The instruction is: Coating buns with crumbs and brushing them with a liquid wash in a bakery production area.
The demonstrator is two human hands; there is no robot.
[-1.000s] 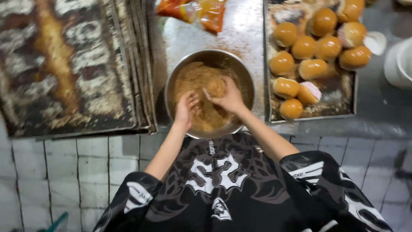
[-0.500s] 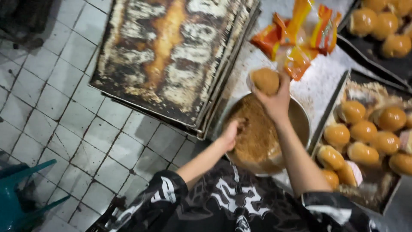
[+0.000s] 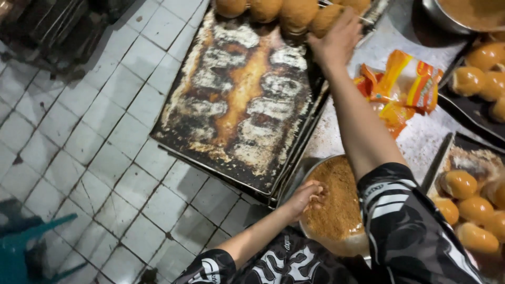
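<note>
Nearest: left hand [image 3: 305, 197] in crumb bowl [image 3: 336, 210].
Fingers curled loosely into the crumbs at the bowl's left rim, gripping nothing distinct. Farther: right hand [image 3: 336, 39] closed over a coated ball [image 3: 323, 20] at the scorched tray's [image 3: 236, 105] far edge, beside three others.

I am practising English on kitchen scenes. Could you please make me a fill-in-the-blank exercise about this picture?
1. The left hand rests in the round metal bowl of brown ____.
2. The right hand sets a crumb-coated ball on the stained dark baking ____.
3. Orange snack packets lie to the ____ of the right forearm.

Missing words: crumbs; tray; right
</note>
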